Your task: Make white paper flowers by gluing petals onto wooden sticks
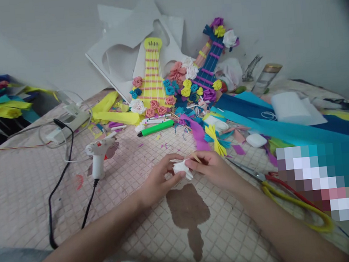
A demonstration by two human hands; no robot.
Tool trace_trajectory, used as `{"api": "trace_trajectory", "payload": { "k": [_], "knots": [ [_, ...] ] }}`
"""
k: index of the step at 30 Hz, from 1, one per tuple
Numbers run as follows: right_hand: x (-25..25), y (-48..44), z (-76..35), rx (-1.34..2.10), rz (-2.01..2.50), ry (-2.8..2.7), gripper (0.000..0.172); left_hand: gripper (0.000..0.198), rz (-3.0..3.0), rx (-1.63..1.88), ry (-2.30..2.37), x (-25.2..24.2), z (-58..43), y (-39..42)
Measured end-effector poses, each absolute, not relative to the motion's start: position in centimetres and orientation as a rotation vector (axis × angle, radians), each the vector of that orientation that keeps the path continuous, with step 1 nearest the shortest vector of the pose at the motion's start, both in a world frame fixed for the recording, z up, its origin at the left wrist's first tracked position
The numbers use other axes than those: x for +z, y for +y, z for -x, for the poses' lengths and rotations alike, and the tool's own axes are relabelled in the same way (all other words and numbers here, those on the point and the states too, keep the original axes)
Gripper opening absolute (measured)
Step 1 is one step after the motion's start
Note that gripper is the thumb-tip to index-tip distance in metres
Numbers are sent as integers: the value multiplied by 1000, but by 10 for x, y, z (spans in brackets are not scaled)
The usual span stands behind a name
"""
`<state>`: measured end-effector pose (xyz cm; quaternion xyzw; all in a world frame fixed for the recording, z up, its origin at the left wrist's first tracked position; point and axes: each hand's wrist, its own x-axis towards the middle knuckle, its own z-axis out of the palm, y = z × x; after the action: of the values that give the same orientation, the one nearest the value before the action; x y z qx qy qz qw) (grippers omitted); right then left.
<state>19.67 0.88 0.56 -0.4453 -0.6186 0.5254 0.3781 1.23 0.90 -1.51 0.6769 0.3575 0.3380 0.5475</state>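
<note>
A small piece of white crumpled paper (pixel 182 169) is pinched in my left hand (pixel 162 175), with the thumb below it and the fingers curled behind. My right hand (pixel 211 165) is closed at the paper's right side, its fingertips touching the paper. A thin pale wooden stick (pixel 197 157) pokes up between the right fingers. Both hands are above the table, near a brown bare patch (pixel 188 208) in its cover. To the right lie scissors (pixel 260 176) with red and yellow handles. On the left a white glue gun (pixel 98 157) stands on the table.
A yellow paper guitar (pixel 154 73) and a blue one (pixel 207 68) with paper flowers lean at the back. A green marker (pixel 157 127), yellow bow-shaped paper (pixel 215 139) and scraps lie before them. A power strip (pixel 69 124) with cables sits left; blue paper sheets (pixel 247 113) spread right.
</note>
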Motion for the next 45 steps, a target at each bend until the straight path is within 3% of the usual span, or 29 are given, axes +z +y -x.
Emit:
{"api": "trace_trajectory", "payload": {
  "k": [3,11,19,27,31,38,43,45],
  "knots": [
    [4,11,-198,1310,1156,-1632,29,34,-1618,807,834,-15,-13,10],
    [4,17,-206,1172,1249,-1669,27,38,-1535,914,891,-9,-13,21],
    [13,10,-202,1074,1232,-1707,21,32,-1716,722,977,7,-17,25],
    [12,18,-210,1104,1231,-1273,35,20,-964,790,771,17,-31,36],
    [10,20,-212,1149,1245,-1300,25,12,-617,752,645,16,-35,37],
    [5,13,-200,1196,1291,-1505,25,23,-528,671,612,11,-38,30],
    [4,8,-193,1050,1299,-1578,8,22,-462,667,617,10,-39,25],
    [4,8,-194,1041,1302,-1579,9,20,-428,668,594,9,-38,24]
  ]
}}
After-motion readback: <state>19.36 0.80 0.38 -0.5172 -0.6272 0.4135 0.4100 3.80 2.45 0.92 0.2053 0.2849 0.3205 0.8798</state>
